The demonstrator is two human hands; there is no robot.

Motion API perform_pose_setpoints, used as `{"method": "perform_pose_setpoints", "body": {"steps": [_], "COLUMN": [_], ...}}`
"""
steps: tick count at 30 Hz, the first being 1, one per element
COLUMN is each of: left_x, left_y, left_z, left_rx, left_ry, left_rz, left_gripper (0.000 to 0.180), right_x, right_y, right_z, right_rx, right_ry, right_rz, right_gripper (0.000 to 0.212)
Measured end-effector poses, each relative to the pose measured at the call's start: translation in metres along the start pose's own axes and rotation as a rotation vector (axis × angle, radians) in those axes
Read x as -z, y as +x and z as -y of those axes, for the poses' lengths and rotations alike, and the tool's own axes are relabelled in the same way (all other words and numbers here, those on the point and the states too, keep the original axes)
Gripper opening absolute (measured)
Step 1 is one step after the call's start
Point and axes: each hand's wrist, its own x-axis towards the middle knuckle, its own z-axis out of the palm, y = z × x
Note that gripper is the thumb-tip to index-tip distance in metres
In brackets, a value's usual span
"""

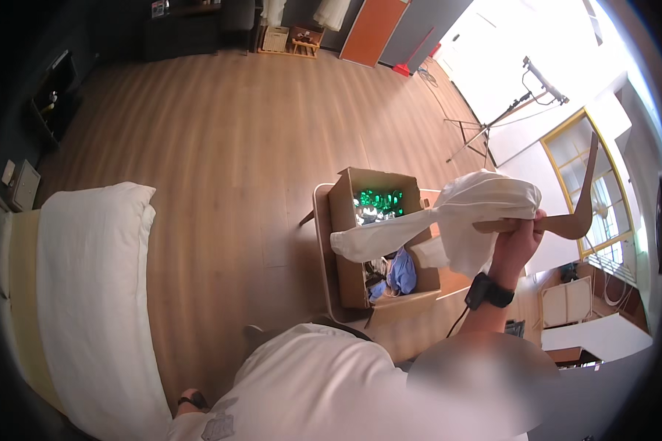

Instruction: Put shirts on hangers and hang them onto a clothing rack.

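Observation:
My right hand (516,246) is raised to the right of the cardboard box, its fingers wrapped round a brown angled piece that looks like a wooden clothes hanger (579,220). A white garment (485,198) is bunched at the same hand, and a long sleeve-like part of it stretches left across the open box (353,275). In the box lie shiny green things (379,200) and a blue cloth (401,272). My left hand (189,399) is low at my left side, next to the bed; its fingers are hidden.
The box stands on a small light-edged table (321,220). A bed with a white quilt (95,294) is at the left. Far right are a light on a tripod stand (485,132) and a yellow-framed window (548,147). A red dustpan (401,70) stands by the back wall.

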Motion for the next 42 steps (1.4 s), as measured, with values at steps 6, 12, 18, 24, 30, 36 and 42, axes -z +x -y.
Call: {"method": "perform_pose_setpoints", "body": {"steps": [6, 12, 18, 24, 30, 36, 42], "left_x": [-0.011, 0.061, 0.129, 0.205, 0.279, 0.328, 0.371], "left_y": [0.035, 0.021, -0.033, -0.102, -0.172, -0.133, -0.077], "left_z": [-0.046, -0.285, -0.395, -0.501, -0.691, -0.786, -0.847], "left_rx": [-0.014, -0.388, -0.834, -0.836, -0.923, -1.038, -0.997], "left_ry": [-0.336, -0.719, -0.725, -0.513, -0.191, -0.153, -0.615], "left_rz": [-0.108, -0.180, -0.557, -0.538, -0.389, -0.459, -0.214], "left_gripper": [0.036, 0.054, 0.060, 0.062, 0.064, 0.054, 0.041], "right_x": [-0.122, -0.202, -0.269, -0.274, -0.279, -0.286, -0.341], "right_y": [-0.045, -0.069, -0.056, 0.000, 0.046, 0.102, 0.159], "right_z": [-0.037, -0.055, -0.118, -0.288, -0.383, -0.440, -0.495], "right_rx": [-0.260, -0.598, -0.951, -1.099, -1.289, -1.448, -1.408], "right_ry": [0.270, 0.452, 0.809, 0.883, 0.710, 0.841, 0.768], "right_rz": [0.032, 0.364, 0.443, 0.596, 0.475, 0.575, 0.693], "right_gripper": [0.018, 0.017, 0.028, 0.030, 0.024, 0.022, 0.021]}}
